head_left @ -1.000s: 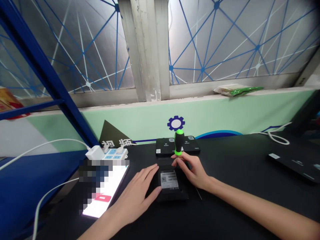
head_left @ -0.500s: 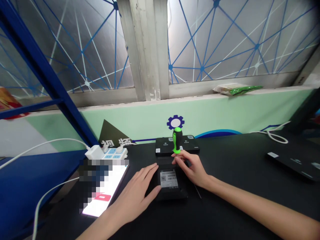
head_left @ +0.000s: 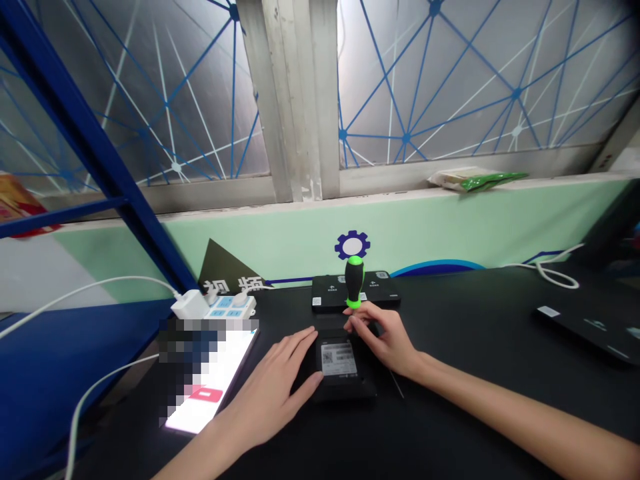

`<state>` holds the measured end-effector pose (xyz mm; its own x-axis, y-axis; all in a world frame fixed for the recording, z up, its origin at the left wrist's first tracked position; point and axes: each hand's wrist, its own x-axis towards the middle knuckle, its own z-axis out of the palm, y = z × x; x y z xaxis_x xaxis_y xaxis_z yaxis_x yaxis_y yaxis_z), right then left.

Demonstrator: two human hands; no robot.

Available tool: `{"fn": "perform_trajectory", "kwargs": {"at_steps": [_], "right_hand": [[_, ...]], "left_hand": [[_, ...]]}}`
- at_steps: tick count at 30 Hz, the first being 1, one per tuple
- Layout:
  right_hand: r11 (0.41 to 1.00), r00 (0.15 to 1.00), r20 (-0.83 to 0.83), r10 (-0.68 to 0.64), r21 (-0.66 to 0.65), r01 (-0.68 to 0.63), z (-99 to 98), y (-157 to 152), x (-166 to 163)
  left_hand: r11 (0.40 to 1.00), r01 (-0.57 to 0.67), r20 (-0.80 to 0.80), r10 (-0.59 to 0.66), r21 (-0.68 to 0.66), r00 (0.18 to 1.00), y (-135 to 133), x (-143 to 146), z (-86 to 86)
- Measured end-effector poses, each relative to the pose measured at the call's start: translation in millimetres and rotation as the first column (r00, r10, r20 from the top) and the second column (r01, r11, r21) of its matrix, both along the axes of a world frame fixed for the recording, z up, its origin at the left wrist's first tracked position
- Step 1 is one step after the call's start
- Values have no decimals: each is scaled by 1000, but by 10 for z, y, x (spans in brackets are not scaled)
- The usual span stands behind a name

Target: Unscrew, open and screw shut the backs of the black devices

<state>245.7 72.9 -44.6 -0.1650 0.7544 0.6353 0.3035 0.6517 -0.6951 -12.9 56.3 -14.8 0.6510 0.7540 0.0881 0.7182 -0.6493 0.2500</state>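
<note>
A small black device (head_left: 344, 389) with a white printed label lies on the black table in front of me. My left hand (head_left: 277, 380) rests along its left side, fingers stretched forward and thumb apart, touching the edge. Over the device's far right corner stands an upright screwdriver (head_left: 355, 283) with a black and green handle. My right hand (head_left: 387, 337) pinches it at the shaft, just under the handle. The fingers hide its tip, so what it meets I cannot see. A thin dark rod (head_left: 397, 385) lies on the table under my right wrist.
Black flat boxes (head_left: 330, 301) with labels lie behind the screwdriver; another black box (head_left: 590, 330) is at the right. A lit phone or tablet (head_left: 200, 400), partly blurred out, lies left of my left hand, near a power strip (head_left: 235, 308). White cables (head_left: 557, 280) run along the wall.
The screwdriver's handle has turned about its own axis: the green strip on its left side has given way to black. Both hands stay nearly where they were; the view has shifted slightly.
</note>
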Motion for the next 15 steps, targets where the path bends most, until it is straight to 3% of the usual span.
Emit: {"fn": "perform_trajectory", "kwargs": {"at_steps": [15], "right_hand": [[1000, 1000, 2, 14, -13, -14, -11, 11, 11]], "left_hand": [[1000, 11, 18, -12, 14, 1000, -10, 9, 21]]}}
